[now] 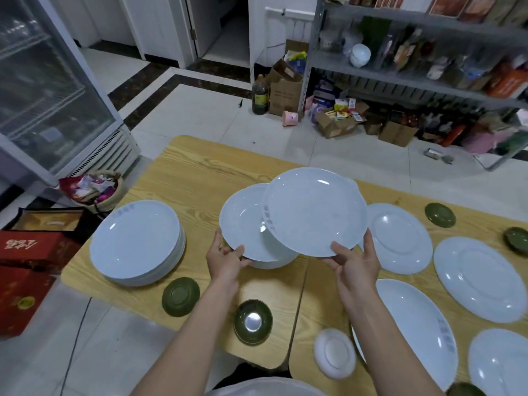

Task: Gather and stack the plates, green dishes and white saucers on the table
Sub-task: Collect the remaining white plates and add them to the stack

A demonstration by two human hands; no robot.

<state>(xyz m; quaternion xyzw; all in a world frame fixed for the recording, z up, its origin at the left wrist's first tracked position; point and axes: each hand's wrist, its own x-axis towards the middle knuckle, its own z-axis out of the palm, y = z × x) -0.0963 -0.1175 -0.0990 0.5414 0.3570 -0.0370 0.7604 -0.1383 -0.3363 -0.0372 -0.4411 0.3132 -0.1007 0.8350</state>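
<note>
Round white ceramic plate hovered over the pile
Right grip pinched its rim, tilted for nesting; left grip clasped the pile steady

Green dish half off the bottom edge; lettering on the upper plate (grey, smeared) illegible.

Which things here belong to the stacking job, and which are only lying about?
For the job: stack of plates; left plate, held by left hand; tilted plate, held by right hand; upturned plates; green dishes; white saucer.
Lying about: oil bottle; cardboard box; basket of wrappers; red box.
</note>
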